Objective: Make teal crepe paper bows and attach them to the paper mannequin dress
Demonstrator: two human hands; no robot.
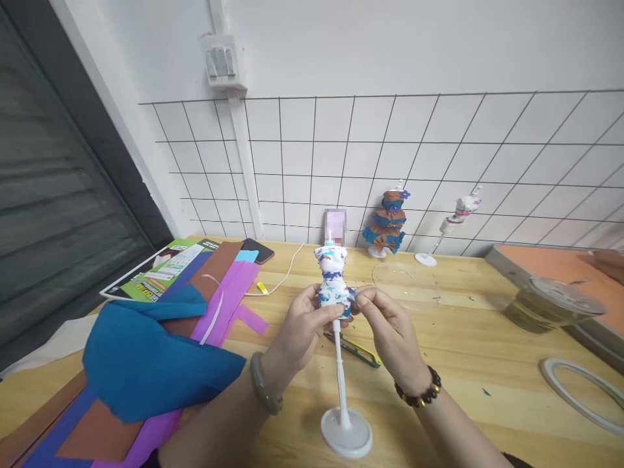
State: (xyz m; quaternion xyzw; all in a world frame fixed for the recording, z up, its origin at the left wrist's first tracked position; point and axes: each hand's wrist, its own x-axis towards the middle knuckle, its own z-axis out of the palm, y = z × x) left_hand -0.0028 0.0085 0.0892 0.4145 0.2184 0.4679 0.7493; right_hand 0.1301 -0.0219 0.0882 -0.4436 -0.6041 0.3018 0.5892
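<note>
A small white dress form (332, 266) with blue, red and teal patches stands upright on a thin white pole with a round base (347, 435). My left hand (308, 322) is wrapped around its lower torso from the left, thumb across the front. At the form's right hip, my right hand (386, 322) pinches the edge of a small blue patterned piece (351, 300) between thumb and fingers. Behind the pole a yellow and green utility knife (358, 351) lies on the table.
Blue, brown and purple crepe paper sheets (160, 364) are heaped at the left, by a green printed packet (166, 273) and a phone (258, 251). Two other dress forms, one in a ruffled dress (389, 224), stand along the wall. A lidded plastic bowl (548, 305) and white ring (550, 370) are right.
</note>
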